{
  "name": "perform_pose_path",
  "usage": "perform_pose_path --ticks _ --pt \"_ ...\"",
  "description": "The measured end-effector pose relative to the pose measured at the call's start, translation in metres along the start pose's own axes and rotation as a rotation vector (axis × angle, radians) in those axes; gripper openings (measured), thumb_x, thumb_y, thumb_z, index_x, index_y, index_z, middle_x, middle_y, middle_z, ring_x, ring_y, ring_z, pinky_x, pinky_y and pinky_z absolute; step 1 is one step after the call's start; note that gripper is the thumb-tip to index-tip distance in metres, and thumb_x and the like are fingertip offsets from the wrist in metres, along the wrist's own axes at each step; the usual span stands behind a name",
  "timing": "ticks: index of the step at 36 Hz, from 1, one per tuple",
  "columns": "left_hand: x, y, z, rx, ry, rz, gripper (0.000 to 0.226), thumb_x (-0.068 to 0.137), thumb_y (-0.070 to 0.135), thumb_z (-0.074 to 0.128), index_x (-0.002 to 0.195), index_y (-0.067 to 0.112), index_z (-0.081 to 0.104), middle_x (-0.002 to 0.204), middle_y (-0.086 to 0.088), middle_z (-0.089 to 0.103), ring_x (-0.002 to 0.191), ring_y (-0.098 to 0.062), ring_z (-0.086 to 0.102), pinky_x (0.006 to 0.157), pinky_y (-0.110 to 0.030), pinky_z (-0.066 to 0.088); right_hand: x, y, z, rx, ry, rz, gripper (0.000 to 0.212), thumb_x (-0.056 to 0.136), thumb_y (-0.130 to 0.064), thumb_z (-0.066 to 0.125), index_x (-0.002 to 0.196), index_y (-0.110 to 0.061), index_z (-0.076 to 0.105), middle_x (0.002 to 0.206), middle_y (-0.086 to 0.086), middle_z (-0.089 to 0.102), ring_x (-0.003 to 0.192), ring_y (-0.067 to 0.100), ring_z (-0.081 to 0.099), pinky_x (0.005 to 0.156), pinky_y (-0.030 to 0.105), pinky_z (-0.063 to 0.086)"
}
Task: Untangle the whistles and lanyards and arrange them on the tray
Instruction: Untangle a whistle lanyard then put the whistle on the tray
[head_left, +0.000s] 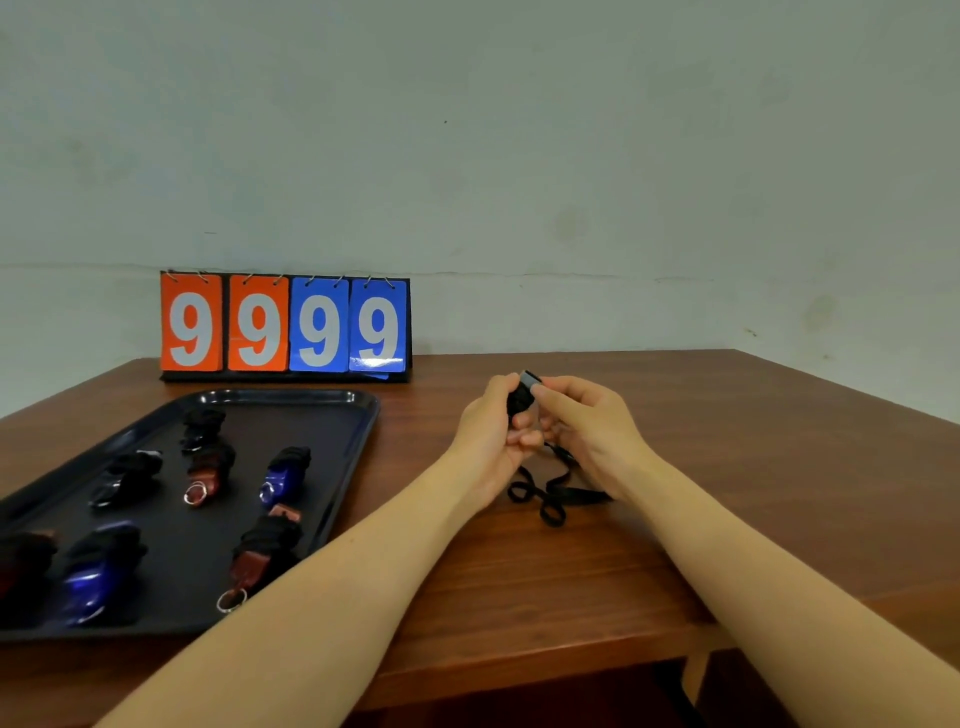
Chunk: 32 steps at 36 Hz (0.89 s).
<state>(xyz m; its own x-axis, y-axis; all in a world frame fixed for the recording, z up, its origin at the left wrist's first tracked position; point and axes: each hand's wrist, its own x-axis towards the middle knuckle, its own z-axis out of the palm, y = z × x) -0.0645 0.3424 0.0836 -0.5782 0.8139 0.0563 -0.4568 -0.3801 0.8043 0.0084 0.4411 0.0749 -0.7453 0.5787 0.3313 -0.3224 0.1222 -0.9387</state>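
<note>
Black whistle (522, 397) held above table, black lanyard (550, 491) trailing; seven wrapped whistles (283, 475) on black tray (332, 457).

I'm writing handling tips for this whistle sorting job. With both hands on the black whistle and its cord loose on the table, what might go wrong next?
1. The black lanyard lies in loose loops under the hands; winding it carelessly might knot it.
2. The left hand and right hand hold the black whistle by the fingertips, so it may slip.
3. The tray already holds several wrapped whistles; setting this one down could nudge the blue whistle.
</note>
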Motion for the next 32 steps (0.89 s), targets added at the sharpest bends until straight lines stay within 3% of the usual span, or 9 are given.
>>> perform_pose_path --ticks 8,10,13,17,20,23,25,29,32 --pt "0.004 -0.004 -0.003 0.057 -0.006 0.034 0.026 0.102 0.023 0.040 0.104 0.002 0.056 0.054 0.000 0.035 0.043 -0.008 0.030 0.042 -0.018 0.033 -0.003 -0.003 0.001 0.080 -0.077 0.005 0.020 0.095 -0.009 0.057 0.110 0.003 0.061 0.079 0.021 0.066 0.067 0.030 0.068 0.067 0.033 0.059" --pt "0.007 -0.005 -0.005 0.071 -0.023 0.048 0.029 0.101 0.027 0.042 0.111 0.003 0.056 0.056 0.001 0.036 0.044 -0.008 0.030 0.043 -0.019 0.031 -0.003 -0.002 0.004 0.057 -0.054 -0.025 0.021 0.096 -0.011 0.056 0.111 0.001 0.060 0.079 0.020 0.066 0.068 0.031 0.067 0.064 0.035 0.059" --pt "0.012 -0.003 -0.006 0.124 -0.020 0.037 0.035 0.101 0.038 0.041 0.108 0.009 0.058 0.056 0.002 0.037 0.044 -0.009 0.029 0.043 -0.021 0.031 -0.002 0.001 0.005 -0.060 0.012 -0.081 0.022 0.094 -0.019 0.059 0.114 -0.010 0.064 0.083 0.014 0.069 0.075 0.028 0.066 0.075 0.044 0.058" --pt "0.017 -0.004 -0.005 0.288 0.038 -0.003 0.043 0.100 0.049 0.036 0.105 0.015 0.062 0.051 0.002 0.039 0.043 -0.011 0.030 0.043 -0.024 0.031 0.000 0.002 0.002 -0.168 0.049 -0.107 0.025 0.090 -0.024 0.066 0.115 -0.026 0.065 0.101 0.001 0.070 0.094 0.015 0.066 0.084 0.031 0.054" --pt "0.020 -0.007 -0.005 0.316 0.030 -0.070 0.047 0.099 0.054 0.032 0.119 0.018 0.055 0.049 0.000 0.040 0.041 -0.012 0.032 0.043 -0.024 0.030 -0.002 0.001 0.001 -0.165 0.033 -0.104 0.023 0.090 -0.021 0.066 0.111 -0.029 0.063 0.108 -0.003 0.067 0.084 0.000 0.067 0.069 0.015 0.053" --pt "0.023 -0.009 -0.007 0.346 0.020 -0.085 0.046 0.101 0.052 0.027 0.122 0.020 0.052 0.048 0.000 0.042 0.039 -0.012 0.032 0.042 -0.023 0.031 -0.003 0.000 0.000 -0.169 0.017 -0.090 0.019 0.090 -0.019 0.066 0.106 -0.028 0.063 0.109 -0.003 0.068 0.073 0.002 0.067 0.065 0.014 0.051" --pt "0.026 -0.009 -0.011 0.414 0.033 -0.041 0.046 0.102 0.048 0.025 0.119 0.018 0.055 0.049 -0.001 0.046 0.040 -0.013 0.034 0.043 -0.025 0.033 -0.002 0.001 0.000 -0.194 0.022 -0.094 0.019 0.090 -0.020 0.066 0.108 -0.025 0.063 0.107 -0.003 0.068 0.079 0.005 0.067 0.066 0.016 0.051" --pt "0.025 -0.008 -0.018 0.670 0.067 0.059 0.045 0.103 0.046 0.020 0.119 0.019 0.053 0.071 -0.007 0.052 0.051 -0.014 0.043 0.056 -0.029 0.040 0.002 0.004 -0.001 -0.238 0.075 -0.064 0.028 0.088 -0.023 0.067 0.115 -0.019 0.059 0.110 0.000 0.066 0.092 0.017 0.067 0.082 0.029 0.055" --pt "0.020 -0.007 -0.012 0.824 0.088 0.112 0.040 0.105 0.039 0.023 0.131 0.025 0.049 0.086 -0.003 0.054 0.065 -0.013 0.047 0.060 -0.025 0.043 0.005 0.003 -0.004 -0.116 0.134 -0.036 0.029 0.089 -0.019 0.067 0.116 -0.014 0.056 0.110 0.006 0.065 0.090 0.021 0.069 0.077 0.031 0.058"
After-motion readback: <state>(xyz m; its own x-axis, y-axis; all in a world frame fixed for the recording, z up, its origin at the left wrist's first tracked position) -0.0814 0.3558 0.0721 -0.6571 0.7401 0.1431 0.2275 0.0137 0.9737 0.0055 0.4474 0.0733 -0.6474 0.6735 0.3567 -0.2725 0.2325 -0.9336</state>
